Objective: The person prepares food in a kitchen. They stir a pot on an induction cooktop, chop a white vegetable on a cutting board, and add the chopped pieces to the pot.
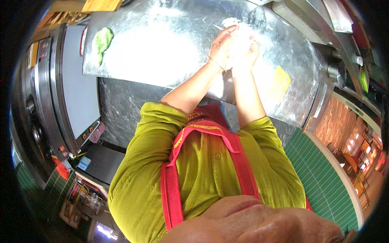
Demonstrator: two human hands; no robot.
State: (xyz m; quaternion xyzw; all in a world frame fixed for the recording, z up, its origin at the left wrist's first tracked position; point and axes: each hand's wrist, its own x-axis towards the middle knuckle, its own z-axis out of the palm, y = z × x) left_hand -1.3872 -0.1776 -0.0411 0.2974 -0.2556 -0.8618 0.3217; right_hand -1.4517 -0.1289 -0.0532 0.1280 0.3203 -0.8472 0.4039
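Observation:
Both my hands meet over the far side of a stainless steel worktop [188, 21], gathered around a bundle of thin white shreds [232, 22]. My left hand [222, 42], with a thin band at the wrist, presses the bundle from the left. Curled around its right side is my right hand [253, 50]. Strong glare washes out the middle of the bundle and part of the right hand, so what the shreds are is unclear. A few loose strands lie on the metal beside them. Nearer me, right of my right forearm, lies a flat yellow scraper-like piece [281, 80].
A crumpled light-green thing [102, 42], leaf or cloth, lies at the worktop's left end. Left of it stands a steel appliance [56, 91] with knobs. Pale containers [299, 22] line the far right edge. Green tiles [322, 173] cover a surface at right.

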